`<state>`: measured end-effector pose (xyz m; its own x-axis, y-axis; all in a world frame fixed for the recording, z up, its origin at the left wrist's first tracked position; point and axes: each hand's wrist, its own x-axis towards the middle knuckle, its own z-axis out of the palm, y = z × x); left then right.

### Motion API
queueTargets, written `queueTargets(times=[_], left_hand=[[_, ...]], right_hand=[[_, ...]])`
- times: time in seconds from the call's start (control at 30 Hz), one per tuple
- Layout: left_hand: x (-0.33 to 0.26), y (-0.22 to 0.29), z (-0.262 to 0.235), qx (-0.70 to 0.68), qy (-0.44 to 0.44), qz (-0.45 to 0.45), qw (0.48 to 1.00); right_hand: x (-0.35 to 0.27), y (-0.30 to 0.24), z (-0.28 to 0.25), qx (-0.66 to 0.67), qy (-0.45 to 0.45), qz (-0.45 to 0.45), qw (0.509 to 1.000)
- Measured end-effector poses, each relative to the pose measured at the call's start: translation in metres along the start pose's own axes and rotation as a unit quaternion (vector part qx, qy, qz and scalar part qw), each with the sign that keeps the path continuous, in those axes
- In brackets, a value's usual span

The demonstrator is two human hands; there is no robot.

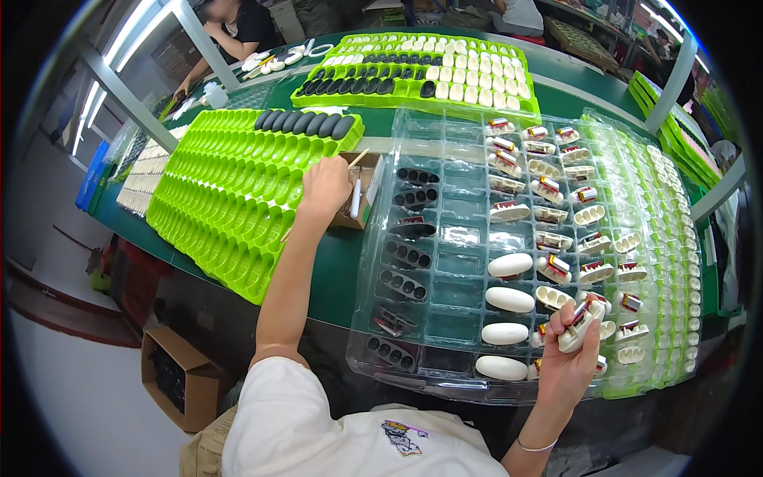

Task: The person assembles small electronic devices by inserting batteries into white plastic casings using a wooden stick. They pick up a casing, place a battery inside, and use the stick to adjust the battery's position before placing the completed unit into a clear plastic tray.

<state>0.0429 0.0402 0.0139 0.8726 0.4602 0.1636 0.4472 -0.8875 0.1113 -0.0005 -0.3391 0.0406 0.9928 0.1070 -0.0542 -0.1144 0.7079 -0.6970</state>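
Observation:
My left hand (pixel 326 184) is closed at the right edge of a green molded tray (pixel 230 191), beside a small cardboard box (pixel 367 191). A thin light-brown stick (pixel 359 157) sticks out past its fingers, and what looks like its other end shows near the wrist. Inside the box stands a white-handled tool (pixel 355 199). My right hand (pixel 574 338) grips a white oval casing (pixel 582 327) with a dark red part in it, above a clear plastic tray (pixel 457 318). That tray holds black casings (pixel 407 254), smooth white ovals (pixel 509 299) and open white casings with red parts (pixel 554 266).
Black ovals (pixel 306 123) fill part of the green tray's far row. Behind stands another green tray (pixel 342 97) of black and white ovals. More green trays (pixel 668 238) lie at the right. A person (pixel 238 32) sits across the green table. A cardboard carton (pixel 183 378) stands below.

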Motion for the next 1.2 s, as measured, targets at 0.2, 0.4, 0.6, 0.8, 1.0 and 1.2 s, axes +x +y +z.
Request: queueTargets(times=[0.2,0.4,0.6,0.8,1.0,1.2], left_hand=[[-0.004,0.001,-0.001,0.021,0.010,0.016,1.000],[-0.009,-0.004,-0.004,-0.025,0.081,0.023,0.996],[-0.009,-0.016,-0.015,-0.118,0.070,0.070,0.988],[-0.014,0.028,-0.049,-0.103,0.125,0.015,0.987],[-0.022,0.112,-0.071,-0.299,0.089,0.153,0.938],[-0.080,0.187,-0.083,-0.414,-0.218,0.456,0.757]], right_hand=[[0.000,0.000,0.002,-0.002,0.012,-0.002,1.000],[0.000,-0.001,-0.001,0.001,0.014,0.002,1.000],[0.000,0.000,0.000,0.003,0.015,0.001,1.000],[-0.001,0.002,0.001,0.013,0.016,0.008,1.000],[0.002,-0.001,-0.005,0.036,0.014,0.005,0.999],[0.009,0.005,0.007,0.129,0.092,-0.057,0.986]])
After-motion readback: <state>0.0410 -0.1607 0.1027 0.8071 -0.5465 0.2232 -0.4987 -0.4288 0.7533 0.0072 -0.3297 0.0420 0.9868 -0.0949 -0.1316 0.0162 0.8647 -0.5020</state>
